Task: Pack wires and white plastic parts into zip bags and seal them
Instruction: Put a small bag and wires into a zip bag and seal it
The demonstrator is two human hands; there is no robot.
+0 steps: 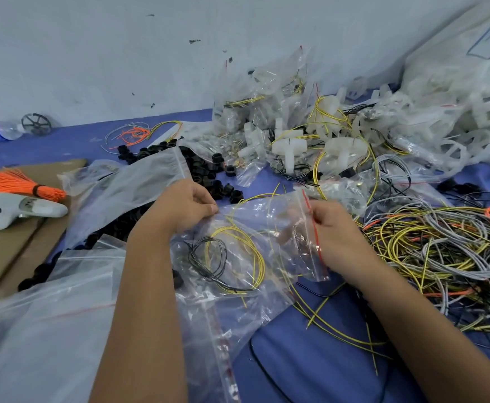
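With the left hand [190, 206] pinching the far edge and the right hand [335, 228] pinching the red-striped mouth of the clear zip bag [255, 245] of coiled yellow and black wires [223, 257] held over the blue desk [310, 344], tuck stray ends inside before pressing the seal.

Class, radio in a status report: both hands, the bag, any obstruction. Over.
Left hand and right hand both pinching clear red-striped zip bag. Yellow and black wires inside. Seal state unclear. Loose wire tangle alongside.

Clear zip bag [255, 242] w/ red strip, open, lying flat mid-table, yellow & black wires [223, 260] coiled inside.
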